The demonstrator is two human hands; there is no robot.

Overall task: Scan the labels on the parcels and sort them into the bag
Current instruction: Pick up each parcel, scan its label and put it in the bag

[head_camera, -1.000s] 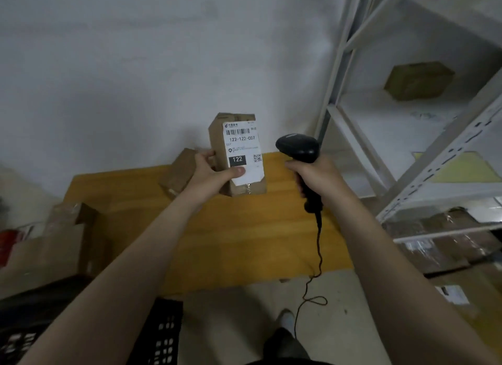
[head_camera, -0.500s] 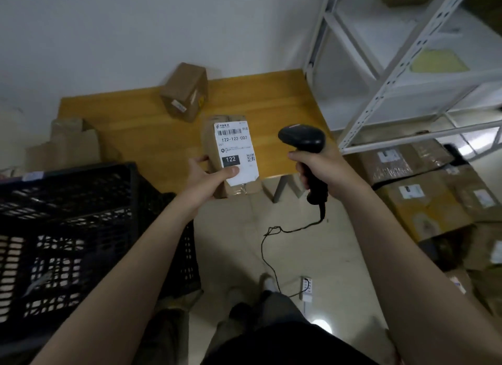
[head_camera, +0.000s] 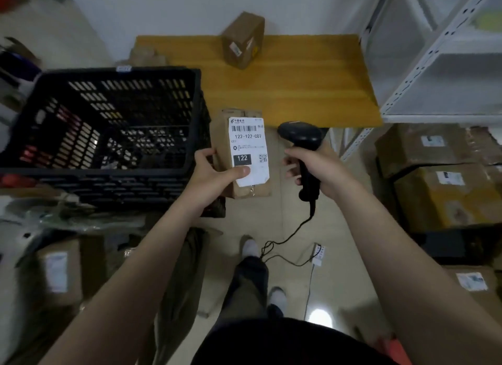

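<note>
Head view: my left hand [head_camera: 214, 171] is gripping the parcel [head_camera: 221, 136], right hand [head_camera: 323, 169] clasping the scanner [head_camera: 298, 136]; I'm reckoning the label [head_camera: 248, 144] needs scanning.

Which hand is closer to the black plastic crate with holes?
Left. The left hand, holding the brown labelled parcel, is just beside the black plastic crate; the right hand, gripping the black scanner, is beyond the parcel.

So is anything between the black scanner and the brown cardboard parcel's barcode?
Nothing visible. The left hand presses the white label below the barcode; the right hand holds the black scanner beside the brown cardboard parcel.
</note>
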